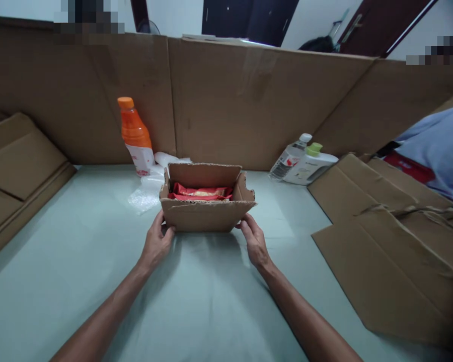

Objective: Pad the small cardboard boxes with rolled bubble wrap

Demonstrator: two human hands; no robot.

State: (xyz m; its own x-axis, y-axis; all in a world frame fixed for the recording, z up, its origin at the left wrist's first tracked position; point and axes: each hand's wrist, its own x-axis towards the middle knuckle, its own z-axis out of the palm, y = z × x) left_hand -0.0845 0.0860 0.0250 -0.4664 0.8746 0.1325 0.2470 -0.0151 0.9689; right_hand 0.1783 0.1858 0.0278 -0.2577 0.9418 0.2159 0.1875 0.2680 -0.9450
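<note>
A small open-topped cardboard box [204,217] stands in the middle of the view, its front face toward me. Inside it lie red packets [202,191], only their upper parts showing above the rim. My left hand [159,240] grips the box's lower left corner, thumb at the front. At the lower right corner my right hand [252,236] holds the box the same way, its fingertips partly hidden behind the edge. Whether the box's bottom touches the surface I cannot tell.
An orange bottle [136,133] and bubble wrap [147,193] are behind the box on the left. A clear plastic bottle [290,160] and a white container [311,168] lean at the back right. Cardboard [226,100] walls the back; flattened cardboard [396,271] lies right.
</note>
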